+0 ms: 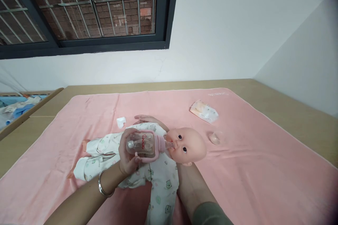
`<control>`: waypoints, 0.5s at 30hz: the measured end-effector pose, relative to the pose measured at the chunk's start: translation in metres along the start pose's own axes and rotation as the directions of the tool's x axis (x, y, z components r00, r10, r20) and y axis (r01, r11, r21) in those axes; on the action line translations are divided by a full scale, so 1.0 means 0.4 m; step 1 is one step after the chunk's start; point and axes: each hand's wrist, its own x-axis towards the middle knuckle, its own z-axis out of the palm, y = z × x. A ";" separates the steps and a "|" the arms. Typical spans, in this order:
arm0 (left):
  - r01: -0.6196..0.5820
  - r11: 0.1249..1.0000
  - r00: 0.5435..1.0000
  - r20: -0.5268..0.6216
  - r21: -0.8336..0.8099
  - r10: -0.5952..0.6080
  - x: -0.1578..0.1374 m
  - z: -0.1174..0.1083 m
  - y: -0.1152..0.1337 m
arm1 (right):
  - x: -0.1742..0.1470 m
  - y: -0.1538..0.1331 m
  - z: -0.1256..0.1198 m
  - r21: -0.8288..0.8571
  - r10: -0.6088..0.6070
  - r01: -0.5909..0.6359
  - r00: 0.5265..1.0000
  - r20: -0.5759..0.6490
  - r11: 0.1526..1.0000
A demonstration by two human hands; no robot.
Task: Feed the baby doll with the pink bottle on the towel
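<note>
A baby doll [186, 144] in white patterned clothes lies on its back, head to the right. My left hand [129, 153] is closed around a baby bottle [144, 143] with a pink collar and handles, tilted sideways over the doll's chest. The bottle's teat touches the doll's mouth. Inside the clear bottle are some liquid and a straw with a white weighted end. My right forearm passes beneath the doll's neck, and my right hand [144, 118] shows past its far side, fingers stretched out. Part of that hand is hidden behind the doll.
Under the doll spreads a pink sheet [253, 182] on a wooden surface [274, 107]. A wipes packet [204, 111] and a clear cap [213, 138] lie beyond the head. A small white piece [121, 122] rests near the legs. Cloths [22, 110] lie at far left.
</note>
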 end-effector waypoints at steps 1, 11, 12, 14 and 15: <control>0.008 1.000 1.000 -0.001 -0.010 -0.008 0.001 0.000 0.001 | -0.002 -0.003 0.004 -0.009 0.007 -0.007 1.000 -0.016 1.000; -0.014 0.999 1.000 -0.005 0.033 0.014 0.011 0.002 0.004 | 0.006 -0.022 0.014 -0.071 -0.146 0.147 0.989 0.020 0.987; -0.018 0.999 1.000 -0.002 0.031 0.018 0.013 0.003 0.005 | 0.005 -0.025 0.017 -0.060 -0.170 0.171 0.985 0.022 0.983; -0.029 0.999 1.000 0.011 0.015 0.029 0.015 0.004 0.005 | 0.001 -0.029 0.023 -0.046 -0.168 0.169 0.986 0.020 0.985; -0.030 1.000 0.999 0.017 0.004 0.030 0.015 0.005 0.004 | -0.001 -0.031 0.026 -0.054 -0.161 0.161 0.987 -0.006 0.985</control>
